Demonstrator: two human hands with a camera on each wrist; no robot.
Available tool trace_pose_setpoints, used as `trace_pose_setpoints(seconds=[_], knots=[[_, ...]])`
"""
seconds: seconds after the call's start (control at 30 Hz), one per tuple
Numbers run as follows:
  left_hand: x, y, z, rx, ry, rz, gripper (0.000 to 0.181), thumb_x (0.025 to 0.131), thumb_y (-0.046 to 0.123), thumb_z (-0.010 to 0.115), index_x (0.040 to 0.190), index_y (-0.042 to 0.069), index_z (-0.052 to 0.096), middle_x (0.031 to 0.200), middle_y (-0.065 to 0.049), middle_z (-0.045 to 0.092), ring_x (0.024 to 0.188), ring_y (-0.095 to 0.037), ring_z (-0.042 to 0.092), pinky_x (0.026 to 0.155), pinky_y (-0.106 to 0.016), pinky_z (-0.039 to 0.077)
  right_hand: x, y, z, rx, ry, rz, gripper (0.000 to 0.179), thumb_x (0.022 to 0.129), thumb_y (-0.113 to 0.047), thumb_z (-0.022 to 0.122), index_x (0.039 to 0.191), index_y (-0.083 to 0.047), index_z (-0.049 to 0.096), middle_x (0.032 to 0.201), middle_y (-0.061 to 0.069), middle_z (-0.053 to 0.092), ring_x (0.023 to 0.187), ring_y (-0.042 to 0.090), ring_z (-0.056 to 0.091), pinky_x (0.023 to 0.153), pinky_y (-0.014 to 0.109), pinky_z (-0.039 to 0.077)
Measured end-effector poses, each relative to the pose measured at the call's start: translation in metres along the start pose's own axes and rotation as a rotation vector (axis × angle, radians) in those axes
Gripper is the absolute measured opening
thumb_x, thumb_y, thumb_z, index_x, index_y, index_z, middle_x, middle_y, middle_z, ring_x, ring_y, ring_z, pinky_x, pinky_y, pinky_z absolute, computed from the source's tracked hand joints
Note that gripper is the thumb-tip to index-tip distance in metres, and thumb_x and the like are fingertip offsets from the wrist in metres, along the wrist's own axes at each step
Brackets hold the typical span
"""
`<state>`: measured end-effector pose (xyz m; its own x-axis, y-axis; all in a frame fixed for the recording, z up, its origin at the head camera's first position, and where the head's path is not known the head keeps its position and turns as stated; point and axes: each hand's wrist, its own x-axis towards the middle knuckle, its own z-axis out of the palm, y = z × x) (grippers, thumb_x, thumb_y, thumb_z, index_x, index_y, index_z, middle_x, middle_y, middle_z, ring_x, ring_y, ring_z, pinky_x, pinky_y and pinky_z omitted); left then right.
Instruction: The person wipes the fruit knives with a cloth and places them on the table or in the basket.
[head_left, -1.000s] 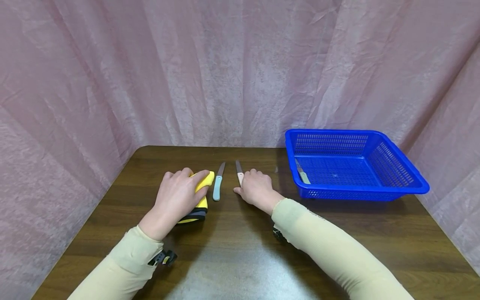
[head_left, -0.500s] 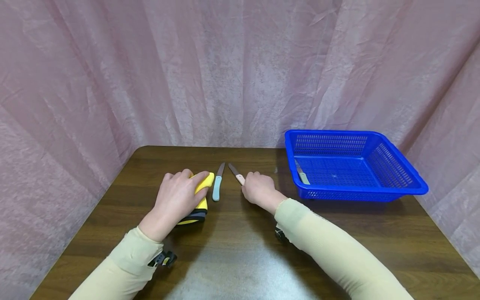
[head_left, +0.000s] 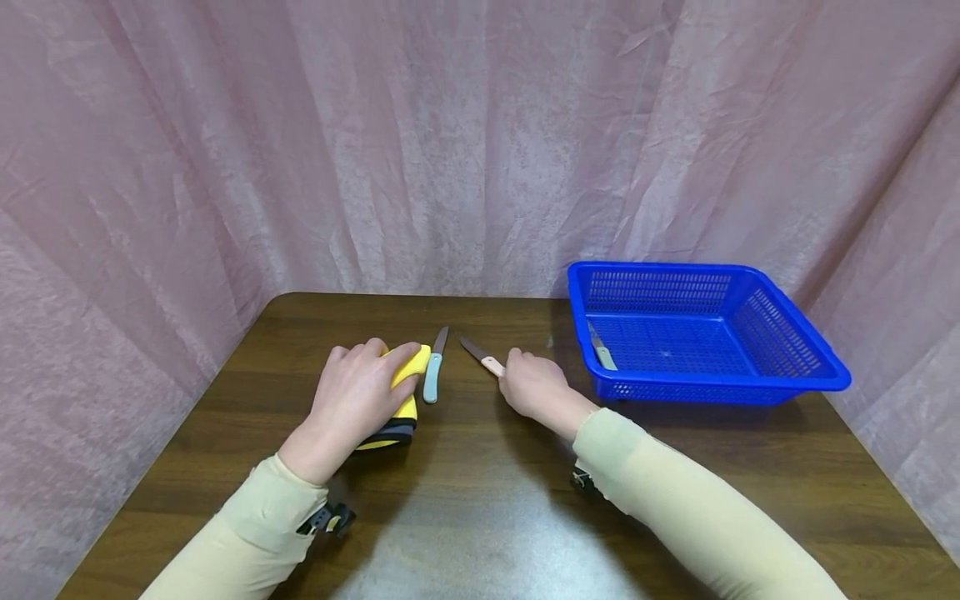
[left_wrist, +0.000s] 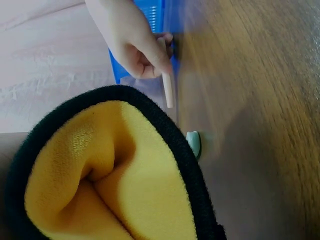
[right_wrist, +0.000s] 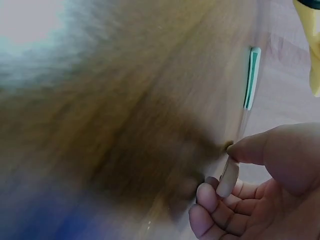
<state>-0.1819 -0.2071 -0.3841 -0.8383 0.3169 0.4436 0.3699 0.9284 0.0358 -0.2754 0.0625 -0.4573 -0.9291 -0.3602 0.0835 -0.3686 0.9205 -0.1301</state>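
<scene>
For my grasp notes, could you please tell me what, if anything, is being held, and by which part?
The right grip pinches the pink knife by its handle; the left grip holds the cloth by its yellow part.

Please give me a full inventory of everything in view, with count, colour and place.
Basket: 1, blue, on the table's right side
Basket knife: 1, pale green handle, inside the basket by its left wall
Blue-handled knife: 1, light blue handle, on the table beside the cloth
Pink-handled knife: 1, pale pink handle, in the right hand
Cloth: 1, yellow with black and grey trim, in the left hand
Table: 1, brown wood grain, below everything
Curtain: pink, behind and at both sides; number of panels unclear
Wrist devices: 2, black, one at each wrist
Sleeves: 2, pale cream, on both arms
Left hand: 1, bare, gripping the cloth
Right hand: 1, bare, pinching the pink-handled knife
</scene>
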Motion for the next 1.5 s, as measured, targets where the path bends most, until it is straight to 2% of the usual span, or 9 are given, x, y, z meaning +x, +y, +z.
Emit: trace_pose_setpoints(seconds=[0.07,0.2,0.3,0.5,0.63,0.77,0.9,1.23,1.5], knots=[[0.001,0.001,0.000,0.001,0.000,0.001,0.040,0.098,0.028,0.083,0.136,0.019,0.077,0.096,-0.013,0.072,0.085,-0.033,0.071,0.076,-0.054,0.049,0.006,0.011,0.015,0.002,-0.022,0.002,0.027,0.103,-0.027,0.069,0.103,-0.002,0.059,0.082,0.013,0.067,0.068,0.032,0.069,0.062,0.051,0.058],[0.002,0.003,0.000,0.003,-0.004,0.001,0.040,0.098,0.029,0.083,0.137,0.020,0.077,0.095,-0.013,0.072,0.086,-0.032,0.071,0.076,-0.053,0.049,0.019,0.035,0.051,-0.022,-0.003,-0.028,0.025,0.101,-0.030,0.069,0.102,-0.008,0.057,0.076,0.005,0.064,0.060,0.024,0.063,0.054,0.046,0.052],[0.005,0.005,-0.001,0.002,-0.012,-0.001,0.040,0.099,0.029,0.082,0.138,0.021,0.077,0.096,-0.012,0.072,0.087,-0.032,0.070,0.077,-0.053,0.048,0.014,0.040,0.051,-0.018,-0.014,-0.038,0.022,0.099,-0.030,0.069,0.100,-0.011,0.058,0.077,0.002,0.064,0.062,0.022,0.063,0.055,0.046,0.052],[0.010,0.012,-0.002,-0.015,-0.015,-0.003,0.041,0.098,0.029,0.083,0.138,0.022,0.076,0.095,-0.011,0.071,0.086,-0.032,0.070,0.077,-0.053,0.048,-0.025,0.015,0.000,0.041,-0.068,-0.043,0.015,0.098,-0.020,0.068,0.102,-0.007,0.061,0.085,0.007,0.067,0.072,0.027,0.066,0.063,0.054,0.055],[0.012,0.019,-0.001,-0.038,-0.019,-0.001,0.042,0.099,0.030,0.082,0.140,0.022,0.076,0.097,-0.011,0.071,0.087,-0.032,0.070,0.078,-0.052,0.048,-0.043,0.006,-0.020,0.082,-0.042,-0.056,0.011,0.096,-0.015,0.067,0.096,-0.006,0.061,0.081,0.007,0.061,0.070,0.026,0.062,0.063,0.054,0.054],[0.014,0.025,0.000,-0.051,-0.022,-0.005,0.043,0.099,0.032,0.081,0.141,0.022,0.076,0.098,-0.010,0.071,0.088,-0.030,0.070,0.079,-0.052,0.048,-0.063,-0.005,-0.045,0.120,-0.029,-0.047,0.010,0.099,-0.013,0.069,0.102,-0.003,0.065,0.082,0.007,0.061,0.073,0.027,0.065,0.066,0.051,0.056],[0.017,0.029,0.000,-0.063,-0.019,-0.011,0.044,0.100,0.033,0.081,0.142,0.023,0.075,0.100,-0.010,0.072,0.090,-0.029,0.070,0.080,-0.052,0.048,-0.073,-0.006,-0.051,0.150,0.016,-0.041,0.015,0.102,-0.015,0.069,0.113,-0.005,0.071,0.087,0.005,0.065,0.075,0.024,0.066,0.065,0.048,0.056],[0.026,0.042,-0.010,-0.125,0.020,-0.020,0.043,0.100,0.032,0.081,0.142,0.025,0.074,0.098,-0.009,0.071,0.092,-0.027,0.068,0.082,-0.053,0.048,-0.089,0.002,-0.057,0.256,0.170,-0.057,0.017,0.105,-0.019,0.069,0.118,-0.010,0.075,0.091,-0.002,0.068,0.074,0.018,0.063,0.063,0.044,0.054],[0.025,0.058,-0.013,-0.114,0.070,0.036,0.044,0.095,0.031,0.089,0.137,0.028,0.076,0.095,-0.006,0.069,0.088,-0.026,0.068,0.086,-0.054,0.045,-0.103,0.007,-0.069,0.281,0.232,-0.069,0.020,0.105,-0.019,0.071,0.122,-0.009,0.075,0.095,-0.001,0.067,0.075,0.018,0.060,0.064,0.044,0.053]])
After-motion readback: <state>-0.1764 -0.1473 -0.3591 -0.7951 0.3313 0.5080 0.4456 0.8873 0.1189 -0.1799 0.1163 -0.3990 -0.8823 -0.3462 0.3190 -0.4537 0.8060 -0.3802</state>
